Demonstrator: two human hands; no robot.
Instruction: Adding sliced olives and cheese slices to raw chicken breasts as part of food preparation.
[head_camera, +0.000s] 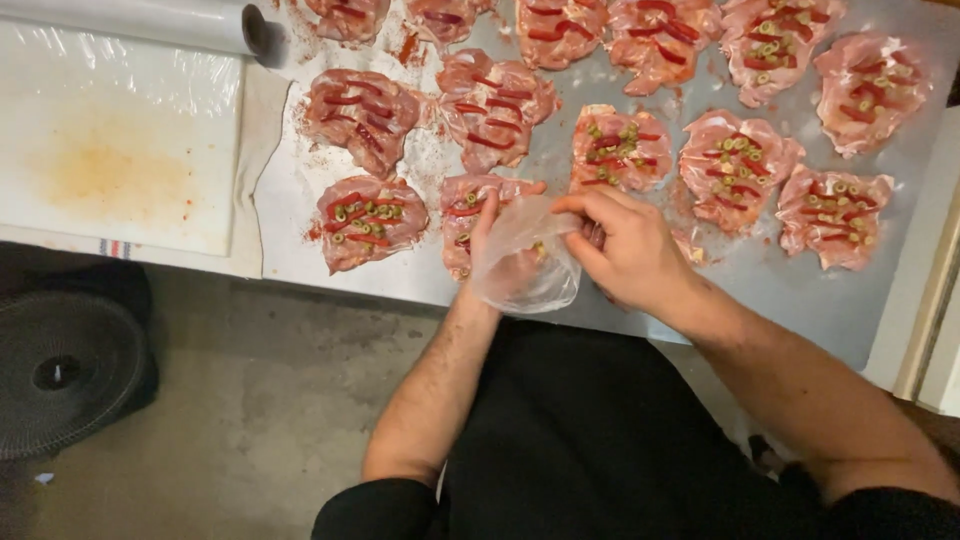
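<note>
My left hand (492, 232) holds a clear plastic bag (525, 262) open over a flattened meat slice (462, 205) topped with red pepper strips and a few green olive slices. My right hand (625, 245) has its fingers pinched at the bag's mouth, touching the plastic. Several raw meat slices lie in rows on a foil-covered worktop (800, 290). Some carry only red strips, like one slice (362, 112); others also carry olive slices, like the slice (370, 220) at the left and the slice (620, 148) just beyond my right hand.
A white cutting board (110, 150) with an orange stain, covered in cling film, lies at the left. A cling-film roll (150, 20) rests at its far edge. A round black object (65, 370) stands on the grey floor below. My dark apron (600, 440) fills the foreground.
</note>
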